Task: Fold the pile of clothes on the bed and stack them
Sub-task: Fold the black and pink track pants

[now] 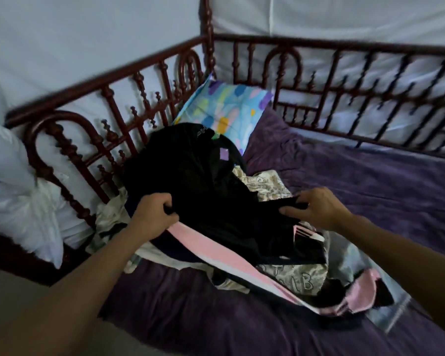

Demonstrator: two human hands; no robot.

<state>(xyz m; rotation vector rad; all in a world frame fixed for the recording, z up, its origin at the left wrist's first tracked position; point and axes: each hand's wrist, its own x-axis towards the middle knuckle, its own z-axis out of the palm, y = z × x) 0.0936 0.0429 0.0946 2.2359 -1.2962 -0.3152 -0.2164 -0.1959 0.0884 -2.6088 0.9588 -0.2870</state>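
Two bare hands are showing in the head view, both reaching onto one heap of clothes point(108, 219) that is lying on the bed's near-left part, close against the side rail.

Left hand point(152, 214) is clenching a bunched fold of the black garment point(190, 176), fingers curled tight round the cloth. Right hand point(319, 209) is pinching the same garment's opposite edge between thumb and fingertips, the other fingers spreading loosely.

Black garment is lying uppermost on the heap, matte and soft-looking, sagging between the two grips. One small lilac label and some pale lettering are showing near its far end.

Under it, one pink-and-white striped piece point(211, 250) is running diagonally toward the near right, smooth and flat. Cream fabric point(265, 186) printed with outline letters is peeking out in two places, beyond the right hand and nearer the camera. Other pieces in the heap are too tangled and dim for counting.

Purple bedcover point(357, 191), plush and lightly creased, is spreading under everything. One pillow point(229, 106), in a case with blue, yellow and violet patches, is leaning in the far corner.

Two rails point(108, 104) of dark red turned wood, with spindles and arches, are meeting at one corner post point(208, 34). White cloth point(75, 42) is hanging behind the rails, and one white bundle point(13, 181) is bulging at the left.
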